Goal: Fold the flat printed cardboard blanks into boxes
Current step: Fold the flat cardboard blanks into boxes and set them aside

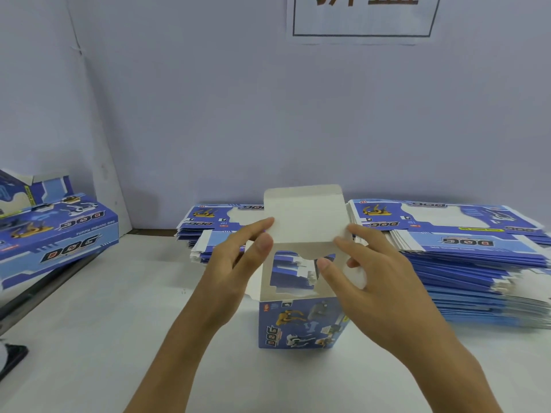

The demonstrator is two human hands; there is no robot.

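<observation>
A blue printed box (301, 326) stands upright on the white table (119, 338), its top end open. Its white lid flap (304, 216) sticks straight up at the far side. My left hand (235, 257) holds the flap's left edge, with fingers behind it and the thumb in front near the box mouth. My right hand (366, 275) pinches the flap's right edge and the right side flap. Stacks of flat blue blanks lie behind the box: one stack (214, 225) at centre left, a larger stack (477, 263) at the right.
A folded box (56, 234) with the same print lies tilted at the left, with more cardboard behind it. A pale wall with a framed paper sign (363, 16) rises right behind the table. A dark object (12, 359) sits at the left edge.
</observation>
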